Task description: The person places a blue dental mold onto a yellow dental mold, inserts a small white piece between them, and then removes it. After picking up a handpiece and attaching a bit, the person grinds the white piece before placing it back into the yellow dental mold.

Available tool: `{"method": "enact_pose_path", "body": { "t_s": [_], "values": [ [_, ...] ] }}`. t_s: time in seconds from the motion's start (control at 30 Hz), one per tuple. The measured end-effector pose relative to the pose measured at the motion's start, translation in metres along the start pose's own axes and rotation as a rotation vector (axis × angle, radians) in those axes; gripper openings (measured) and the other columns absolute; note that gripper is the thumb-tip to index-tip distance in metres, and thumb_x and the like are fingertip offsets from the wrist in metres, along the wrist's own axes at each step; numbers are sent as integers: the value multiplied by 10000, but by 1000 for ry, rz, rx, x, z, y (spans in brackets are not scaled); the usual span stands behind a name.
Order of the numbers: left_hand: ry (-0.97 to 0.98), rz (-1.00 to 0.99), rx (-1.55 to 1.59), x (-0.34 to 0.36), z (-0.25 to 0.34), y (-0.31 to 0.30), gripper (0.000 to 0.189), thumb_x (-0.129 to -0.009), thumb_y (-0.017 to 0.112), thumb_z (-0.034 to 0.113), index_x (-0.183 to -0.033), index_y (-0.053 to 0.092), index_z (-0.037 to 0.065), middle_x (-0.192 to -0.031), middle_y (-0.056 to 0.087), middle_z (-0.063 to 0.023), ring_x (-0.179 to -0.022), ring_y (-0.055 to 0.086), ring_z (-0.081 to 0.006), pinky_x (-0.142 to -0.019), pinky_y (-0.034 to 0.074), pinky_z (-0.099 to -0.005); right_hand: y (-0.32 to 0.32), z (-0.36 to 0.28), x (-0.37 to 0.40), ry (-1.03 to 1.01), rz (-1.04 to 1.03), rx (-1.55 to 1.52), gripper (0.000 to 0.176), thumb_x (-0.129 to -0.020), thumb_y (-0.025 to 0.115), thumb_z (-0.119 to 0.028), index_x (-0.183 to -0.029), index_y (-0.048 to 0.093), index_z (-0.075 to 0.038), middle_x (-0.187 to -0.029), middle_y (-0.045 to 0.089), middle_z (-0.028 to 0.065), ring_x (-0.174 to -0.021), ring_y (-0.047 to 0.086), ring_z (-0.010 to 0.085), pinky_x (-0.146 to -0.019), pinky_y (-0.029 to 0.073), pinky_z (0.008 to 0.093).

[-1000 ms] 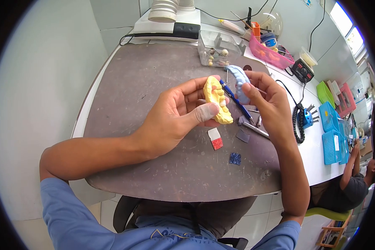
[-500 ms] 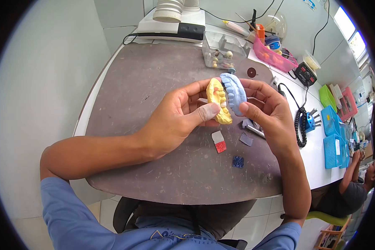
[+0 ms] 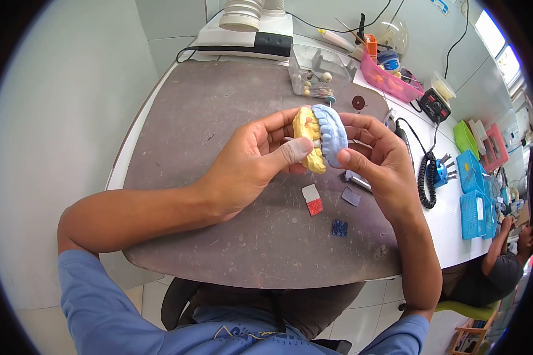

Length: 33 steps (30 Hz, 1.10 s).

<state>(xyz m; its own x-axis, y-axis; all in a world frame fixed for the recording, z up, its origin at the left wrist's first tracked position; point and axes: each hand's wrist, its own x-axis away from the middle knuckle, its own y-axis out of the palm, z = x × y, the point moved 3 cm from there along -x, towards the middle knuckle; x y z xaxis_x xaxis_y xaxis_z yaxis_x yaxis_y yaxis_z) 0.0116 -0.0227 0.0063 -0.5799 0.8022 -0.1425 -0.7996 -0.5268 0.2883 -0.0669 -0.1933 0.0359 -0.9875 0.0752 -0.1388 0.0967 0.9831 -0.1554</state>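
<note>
My left hand (image 3: 249, 163) grips a yellow dental model (image 3: 305, 127), its thumb pressed on the near face. Whitish dust coats that thumb. In my right hand (image 3: 382, 154) is a blue dental model (image 3: 334, 136), pinched between thumb and fingers. The two models meet along their teeth, held above the table (image 3: 207, 112). One whitish tooth shows on the yellow model beside my left thumb. Below my hands lie a red and white piece of paper (image 3: 312, 200), a grey square (image 3: 350, 197) and a dark blue square (image 3: 339, 228). A metal tool (image 3: 357, 180) is partly hidden behind my right hand.
A clear plastic box (image 3: 314, 71) with small parts stands beyond my hands, near a brown disc (image 3: 359, 103). A pink basket (image 3: 391, 80), a black control box (image 3: 436, 105) with a coiled cord and blue baskets (image 3: 472, 213) line the right. Another person (image 3: 497, 266) sits far right.
The blue model has moved left and tilted against the yellow one, closing the gap between their teeth. Both hands keep their hold.
</note>
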Motion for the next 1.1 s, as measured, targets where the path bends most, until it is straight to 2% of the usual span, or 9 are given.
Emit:
{"method": "enact_pose_path", "body": {
  "t_s": [0.23, 0.67, 0.97, 1.1],
  "values": [
    [3, -17, 65, -2, -1, 0, 533, -959, 580, 234, -1389, 380, -9, -1254, 554, -78, -1111, 557, -142, -934, 475, -314, -1, 1, -1, 1, -7, -3, 408, -904, 649, -159, -1247, 531, 28, -1098, 634, 113, -970, 623, 130, -820, 523, 258],
    [-8, -21, 45, -4, 0, -3, 564, -953, 592, 268, -1420, 357, 56, -1272, 542, -66, -1135, 536, -135, -946, 445, -306, -4, -1, 0, -49, 57, -29, 417, -893, 663, -157, -1245, 529, 22, -1082, 628, 111, -959, 621, 134, -820, 526, 276],
    [-29, -53, 88, -2, 4, 0, 571, -958, 582, 251, -1441, 341, 64, -1306, 515, -68, -1161, 527, -145, -950, 472, -319, -2, -2, 1, -57, 75, -52, 432, -887, 669, -149, -1251, 514, 25, -1089, 623, 115, -971, 618, 136, -829, 523, 272],
    [-27, -51, 85, -3, 1, 0, 567, -963, 571, 255, -1440, 338, 55, -1307, 515, -70, -1177, 520, -154, -974, 467, -335, -4, 0, 0, -72, 63, -45, 380, -887, 592, -94, -1238, 519, 33, -1101, 628, 126, -975, 624, 143, -848, 518, 290]
  ]
}}
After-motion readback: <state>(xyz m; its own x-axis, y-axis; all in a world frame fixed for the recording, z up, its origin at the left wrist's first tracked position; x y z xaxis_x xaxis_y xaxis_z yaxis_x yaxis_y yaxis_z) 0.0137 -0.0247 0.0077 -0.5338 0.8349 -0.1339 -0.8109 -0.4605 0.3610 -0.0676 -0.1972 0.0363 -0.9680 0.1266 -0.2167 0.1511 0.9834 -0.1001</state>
